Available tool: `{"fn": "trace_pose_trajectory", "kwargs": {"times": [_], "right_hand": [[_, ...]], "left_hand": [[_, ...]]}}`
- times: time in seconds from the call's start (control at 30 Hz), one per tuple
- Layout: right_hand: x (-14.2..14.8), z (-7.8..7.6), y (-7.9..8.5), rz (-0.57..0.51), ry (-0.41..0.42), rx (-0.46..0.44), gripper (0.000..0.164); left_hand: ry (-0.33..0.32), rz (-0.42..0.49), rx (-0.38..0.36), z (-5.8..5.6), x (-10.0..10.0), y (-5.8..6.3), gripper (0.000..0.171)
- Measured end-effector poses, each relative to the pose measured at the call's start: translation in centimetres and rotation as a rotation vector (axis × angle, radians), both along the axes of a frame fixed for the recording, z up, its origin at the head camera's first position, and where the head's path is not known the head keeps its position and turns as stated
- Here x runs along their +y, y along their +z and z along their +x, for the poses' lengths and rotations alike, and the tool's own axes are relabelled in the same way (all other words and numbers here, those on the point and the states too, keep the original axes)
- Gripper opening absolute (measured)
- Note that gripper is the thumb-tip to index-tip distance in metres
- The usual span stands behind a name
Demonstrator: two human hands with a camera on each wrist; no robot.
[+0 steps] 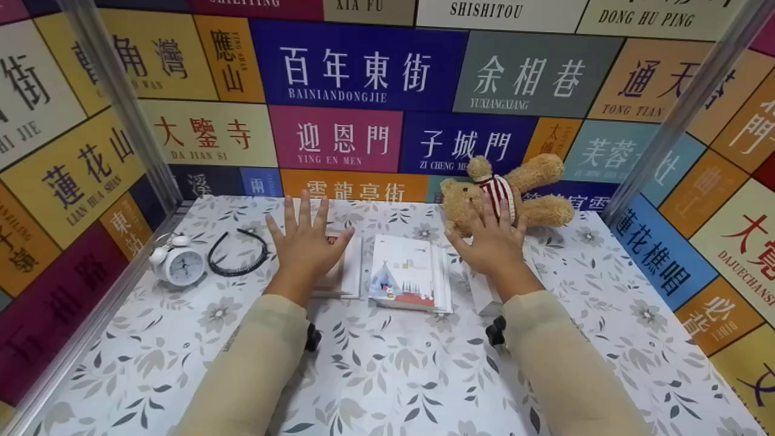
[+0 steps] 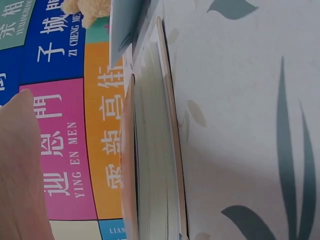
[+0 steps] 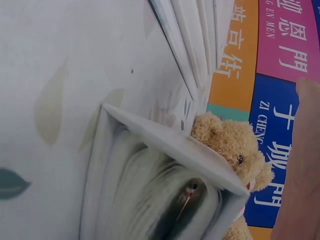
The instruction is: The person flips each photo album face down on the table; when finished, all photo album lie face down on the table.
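Note:
My left hand (image 1: 307, 245), fingers straight and spread, hovers over the leftmost book (image 1: 350, 275) and covers much of it. In the left wrist view that book's page edge (image 2: 155, 150) shows between pinkish covers, with the thumb (image 2: 20, 170) off to the side. With fingers likewise spread, my right hand (image 1: 493, 242) is over a thick white book (image 1: 482, 293), partly hidden under it. Bulging pages of this book (image 3: 155, 175) show in the right wrist view. Between the hands lies a white book (image 1: 402, 272) with a tent drawing on its cover. Neither hand holds anything.
A teddy bear (image 1: 536, 209) in a striped scarf lies at the back right, behind the right hand. At left stand a white alarm clock (image 1: 184, 266) and a black headband (image 1: 264, 249). Sign-covered panels (image 1: 357, 66) enclose the leaf-patterned table (image 1: 375, 363).

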State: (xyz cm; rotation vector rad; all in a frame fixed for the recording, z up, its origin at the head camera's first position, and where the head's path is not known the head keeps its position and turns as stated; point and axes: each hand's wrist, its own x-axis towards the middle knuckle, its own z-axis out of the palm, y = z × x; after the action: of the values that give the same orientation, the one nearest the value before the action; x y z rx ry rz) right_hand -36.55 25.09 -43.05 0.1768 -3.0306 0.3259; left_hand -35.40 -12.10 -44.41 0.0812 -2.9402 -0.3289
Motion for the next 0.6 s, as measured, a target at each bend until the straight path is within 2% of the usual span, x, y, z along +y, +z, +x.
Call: {"fn": "trace_pose_trajectory", "kwargs": {"times": [0.3,0.5,0.6], "right_hand": [[1.2,0.7,0.7,-0.049,-0.003,-0.033,0.099],[2.9,1.6,1.2,-0.129,-0.009,-0.009,0.096],[3.9,2.1,1.2,-0.181,-0.015,0.008,0.093]], "left_hand": [[-0.016,0.102,0.013,0.6,0.3,-0.1,0.093],[-0.052,0.174,0.031,1.6,2.3,0.5,0.093],[-0.079,0.193,0.026,2.2,3.7,0.3,0.092]]}}
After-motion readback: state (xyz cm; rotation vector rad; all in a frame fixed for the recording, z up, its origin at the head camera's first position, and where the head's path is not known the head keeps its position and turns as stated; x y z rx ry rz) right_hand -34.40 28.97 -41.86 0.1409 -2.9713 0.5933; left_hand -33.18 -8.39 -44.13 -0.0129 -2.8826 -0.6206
